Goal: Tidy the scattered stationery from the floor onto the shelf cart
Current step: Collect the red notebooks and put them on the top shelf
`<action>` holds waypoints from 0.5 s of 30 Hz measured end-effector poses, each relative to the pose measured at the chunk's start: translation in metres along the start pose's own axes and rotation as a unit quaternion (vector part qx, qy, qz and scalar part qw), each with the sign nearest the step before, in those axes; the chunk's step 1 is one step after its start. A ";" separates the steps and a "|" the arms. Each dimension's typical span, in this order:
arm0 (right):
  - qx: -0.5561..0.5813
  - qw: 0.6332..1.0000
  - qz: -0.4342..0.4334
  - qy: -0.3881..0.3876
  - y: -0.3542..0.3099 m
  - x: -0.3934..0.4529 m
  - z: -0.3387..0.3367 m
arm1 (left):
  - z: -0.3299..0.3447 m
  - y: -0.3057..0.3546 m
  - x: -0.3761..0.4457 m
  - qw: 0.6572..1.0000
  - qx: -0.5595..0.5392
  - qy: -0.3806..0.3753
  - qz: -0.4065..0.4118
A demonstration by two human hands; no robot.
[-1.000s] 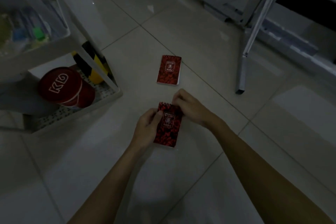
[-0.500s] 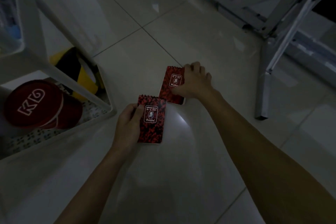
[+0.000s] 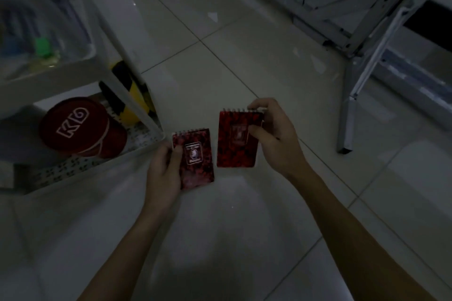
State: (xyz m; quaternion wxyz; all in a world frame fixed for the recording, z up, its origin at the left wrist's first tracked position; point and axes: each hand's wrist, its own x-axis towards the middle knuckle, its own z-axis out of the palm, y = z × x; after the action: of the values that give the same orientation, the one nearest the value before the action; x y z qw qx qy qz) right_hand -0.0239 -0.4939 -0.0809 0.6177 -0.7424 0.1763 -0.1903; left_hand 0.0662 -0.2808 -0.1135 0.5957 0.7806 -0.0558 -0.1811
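White plastic shelf cart (image 3: pixel 137 85) sits way over on my left, with a red tin (image 3: pixel 73 127) marked KD and a yellow-and-black roll (image 3: pixel 133 95) on the bottom tier, and some blurry bits in a clear tub (image 3: pixel 49 39) higher up. Honestly it's dim enough that I can't say what those bits are.

Next over, my left hand (image 3: pixel 163 173) is closed around the first red notepad (image 3: pixel 195 161), thumb pressed on the cover, fingers underneath. Just beside it, not touching, the second red notepad (image 3: pixel 236 139) is pinched by my right hand (image 3: pixel 274 134) at the spiral end, thumb on the front. Both are up off the floor tiles (image 3: pixel 244 56). Far right there's a metal ladder leg (image 3: pixel 347 124).

What could go sideways, I reckon: that right-hand grip is only on one edge, so the pad could swing or slip if I move fast. If I stack them, the wire coils might snag each other. And the bottom tier looks crowded, so shoving them in could knock the tin.
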 end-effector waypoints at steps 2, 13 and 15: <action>0.011 0.999 0.014 -0.048 0.003 -0.014 0.010 | 0.003 0.008 -0.010 1.000 -0.019 -0.002 0.005; -0.052 0.996 0.059 0.039 -0.036 -0.041 0.078 | -0.007 0.046 -0.050 0.996 -0.093 -0.017 0.010; -0.033 0.997 0.066 0.037 -0.047 -0.041 0.083 | -0.017 0.050 -0.053 0.996 -0.077 -0.024 0.027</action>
State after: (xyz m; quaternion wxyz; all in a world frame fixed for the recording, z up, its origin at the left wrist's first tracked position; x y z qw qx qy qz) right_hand -0.0168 -0.3946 -0.0512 0.5973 -0.7414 0.2535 -0.1709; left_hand 0.0296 -0.2638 -0.0505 0.6571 0.7260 -0.0773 -0.1875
